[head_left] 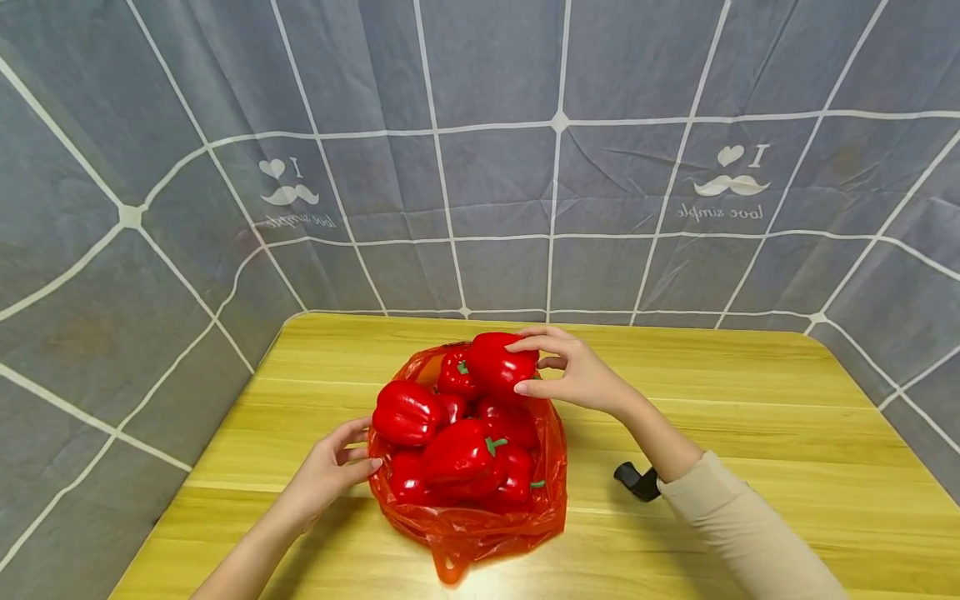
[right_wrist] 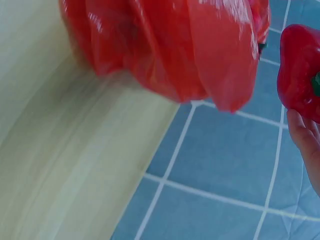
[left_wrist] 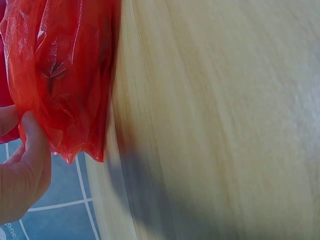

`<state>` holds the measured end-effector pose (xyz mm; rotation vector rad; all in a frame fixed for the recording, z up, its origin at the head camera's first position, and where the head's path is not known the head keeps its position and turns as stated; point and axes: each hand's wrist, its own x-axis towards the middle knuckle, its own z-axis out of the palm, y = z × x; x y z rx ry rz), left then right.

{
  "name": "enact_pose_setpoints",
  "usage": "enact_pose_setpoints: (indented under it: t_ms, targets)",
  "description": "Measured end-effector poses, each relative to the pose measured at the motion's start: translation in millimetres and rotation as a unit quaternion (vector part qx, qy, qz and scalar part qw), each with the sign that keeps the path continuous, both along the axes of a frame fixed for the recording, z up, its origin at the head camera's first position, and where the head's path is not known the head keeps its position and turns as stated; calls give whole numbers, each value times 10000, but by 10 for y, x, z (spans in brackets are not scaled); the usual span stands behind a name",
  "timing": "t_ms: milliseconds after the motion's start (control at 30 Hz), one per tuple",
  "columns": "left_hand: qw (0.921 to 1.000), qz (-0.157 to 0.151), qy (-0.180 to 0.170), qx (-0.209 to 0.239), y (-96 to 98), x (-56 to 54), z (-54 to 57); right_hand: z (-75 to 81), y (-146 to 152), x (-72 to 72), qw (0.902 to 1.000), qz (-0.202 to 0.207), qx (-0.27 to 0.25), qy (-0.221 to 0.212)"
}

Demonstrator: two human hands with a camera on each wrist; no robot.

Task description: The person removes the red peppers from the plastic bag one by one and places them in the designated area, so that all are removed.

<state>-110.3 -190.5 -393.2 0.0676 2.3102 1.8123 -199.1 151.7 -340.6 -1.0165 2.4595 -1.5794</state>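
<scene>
Left hand (head_left: 336, 468) pinching the rim of a red bag (head_left: 487, 523), right hand (head_left: 576, 371) gripping a red pepper (head_left: 495, 363).
The bag looks thin and floppy, likely easy to tear, so best held by a gathered fold; over its far right side, above the other peppers (head_left: 457, 454), the gripped pepper looks firm, probably light, its gloss perhaps slippery: best taken round its broad sides.

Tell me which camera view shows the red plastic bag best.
The head view: it shows the red plastic bag almost whole, its open mouth full of peppers. The left wrist view shows one crumpled side by the left hand; the right wrist view, only outer plastic, cropped above.
</scene>
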Motion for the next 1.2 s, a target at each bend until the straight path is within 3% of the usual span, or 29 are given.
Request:
enact_pose_setpoints:
  t_ms: [567,1200]
  targets:
    - [10000,44,-39,5,15,6,3,3,421,-13,9985,-532,-154,39]
    - [9999,42,-104,-2,13,12,3,-150,807,-65,9936,-1119,-30,124]
